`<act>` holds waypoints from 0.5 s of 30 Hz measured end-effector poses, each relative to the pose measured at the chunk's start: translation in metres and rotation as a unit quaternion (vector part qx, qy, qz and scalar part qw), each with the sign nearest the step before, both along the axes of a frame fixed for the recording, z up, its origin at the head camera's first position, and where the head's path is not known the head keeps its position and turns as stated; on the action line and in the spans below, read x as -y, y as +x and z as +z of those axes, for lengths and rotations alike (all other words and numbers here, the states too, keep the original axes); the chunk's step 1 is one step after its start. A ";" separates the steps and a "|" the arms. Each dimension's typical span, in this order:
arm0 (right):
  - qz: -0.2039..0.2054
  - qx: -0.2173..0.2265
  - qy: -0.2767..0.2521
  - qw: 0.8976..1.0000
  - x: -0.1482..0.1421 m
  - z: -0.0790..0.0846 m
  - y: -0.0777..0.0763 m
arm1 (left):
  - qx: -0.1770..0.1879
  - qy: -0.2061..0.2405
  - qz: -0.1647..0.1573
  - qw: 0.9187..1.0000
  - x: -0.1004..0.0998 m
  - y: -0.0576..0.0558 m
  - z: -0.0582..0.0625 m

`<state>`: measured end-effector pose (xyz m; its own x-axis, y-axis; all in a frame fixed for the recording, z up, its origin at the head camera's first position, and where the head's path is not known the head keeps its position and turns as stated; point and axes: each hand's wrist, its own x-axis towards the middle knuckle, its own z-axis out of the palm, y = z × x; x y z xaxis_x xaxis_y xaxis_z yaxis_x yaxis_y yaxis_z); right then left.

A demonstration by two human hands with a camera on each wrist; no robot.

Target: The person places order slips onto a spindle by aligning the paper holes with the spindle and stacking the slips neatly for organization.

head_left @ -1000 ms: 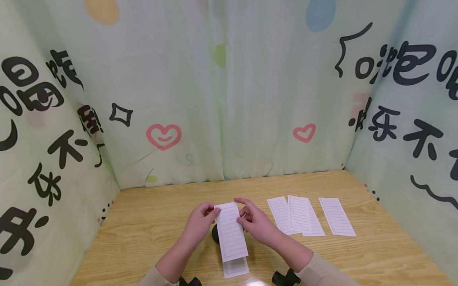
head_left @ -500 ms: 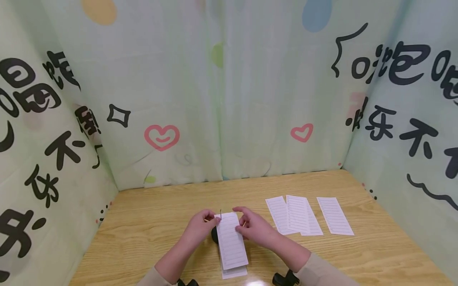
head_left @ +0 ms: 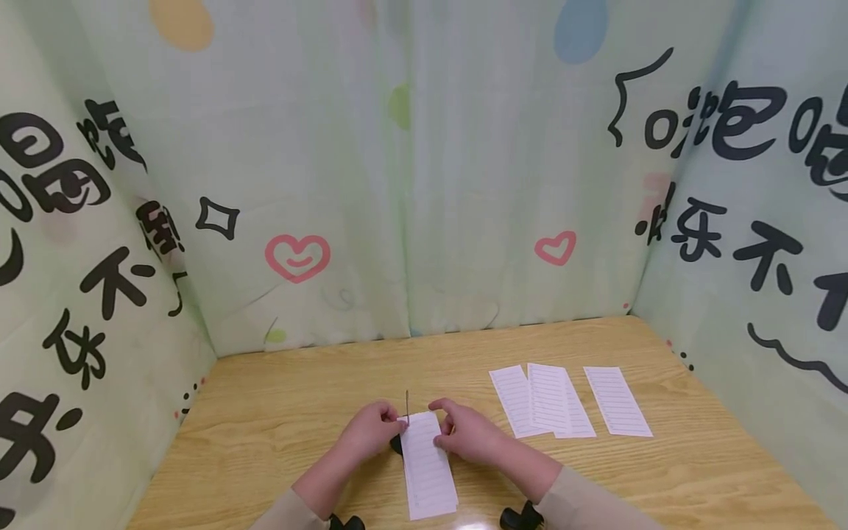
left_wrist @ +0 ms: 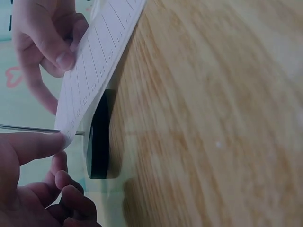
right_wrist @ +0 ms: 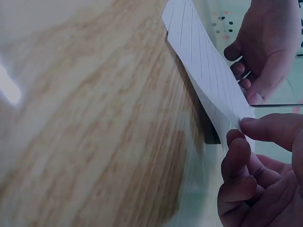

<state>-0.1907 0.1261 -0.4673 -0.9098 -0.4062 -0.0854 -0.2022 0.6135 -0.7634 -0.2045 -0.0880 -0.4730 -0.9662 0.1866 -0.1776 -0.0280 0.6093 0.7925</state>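
Paper slip (head_left: 428,465), lined, held over the black base (left_wrist: 98,146) of a wire spike (left_wrist: 28,128) at the near middle of the table (head_left: 278,412). We see the left hand (head_left: 371,429) pinching its far left corner beside the spike, the right hand (head_left: 467,430) pinching its right edge. We judge it light, limp and easily torn, best steadied by both edges close to the spike.
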 end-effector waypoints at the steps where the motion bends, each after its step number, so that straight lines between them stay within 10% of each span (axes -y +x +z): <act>1: 0.002 0.001 0.005 1.000 0.000 -0.002 -0.001 | 0.003 -0.009 -0.002 1.000 0.000 0.000 0.000; 15: 0.024 -0.015 0.052 0.998 -0.001 -0.009 0.001 | -0.028 -0.100 -0.017 0.994 0.000 -0.002 -0.005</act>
